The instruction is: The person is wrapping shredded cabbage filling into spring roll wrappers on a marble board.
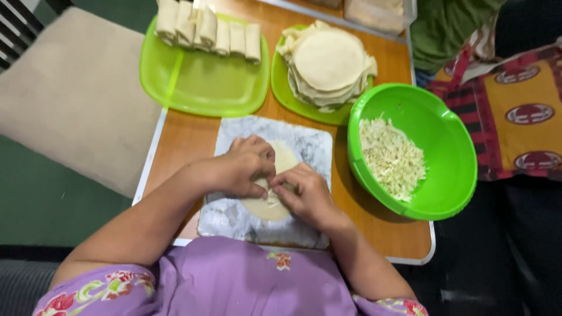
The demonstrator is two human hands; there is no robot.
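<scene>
Soft, even indoor light fell from above; the green bowl [456,152] cast a dim shadow onto the counter [187,137]. Focus was slightly soft throughout, with straight lines bowing near the edges.

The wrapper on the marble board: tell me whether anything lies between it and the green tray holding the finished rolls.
Nothing visible does. Both hands, left and right, rest on the wrapper on the marble board. The green tray lies just beyond the board, rolls along its far edge, its near part bare.
</scene>
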